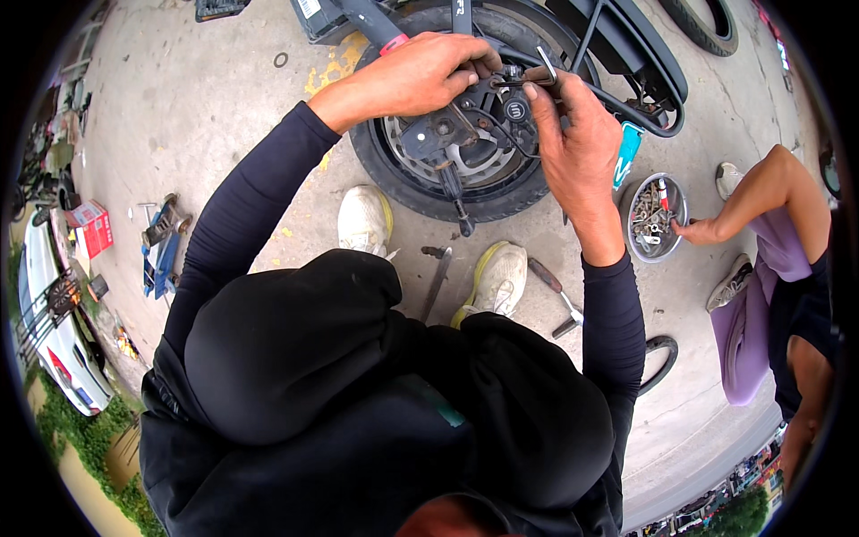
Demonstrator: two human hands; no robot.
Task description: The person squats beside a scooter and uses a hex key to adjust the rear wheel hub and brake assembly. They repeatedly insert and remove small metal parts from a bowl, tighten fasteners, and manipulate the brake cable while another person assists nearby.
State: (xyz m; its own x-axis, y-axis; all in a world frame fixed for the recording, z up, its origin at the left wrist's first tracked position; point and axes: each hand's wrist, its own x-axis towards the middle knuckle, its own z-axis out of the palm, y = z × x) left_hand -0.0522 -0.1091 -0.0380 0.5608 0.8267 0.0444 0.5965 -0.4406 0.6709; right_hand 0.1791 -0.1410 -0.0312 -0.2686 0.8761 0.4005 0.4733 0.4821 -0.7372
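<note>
An L-shaped hex key [546, 64] is pinched between the thumb and fingers of my right hand [580, 134]. Its long arm points left, toward the black brake caliper [515, 109] on a scooter wheel [501, 208]. My left hand [428, 72] reaches in from the left over the wheel hub. Its thumb and fingers are curled together beside the caliper; what they grip is hidden. A thin cable curves down from the caliper across the brake disc. The wheel's tyre is near my shoes, with dark frame parts behind it.
At right a co-worker's hand [702, 231] touches a metal bowl [656, 256] of bolts and small parts. A hammer [557, 288] and a flat metal bar [438, 282] lie by my shoes. A blue metal stand [161, 246] and a red box [89, 231] are at left.
</note>
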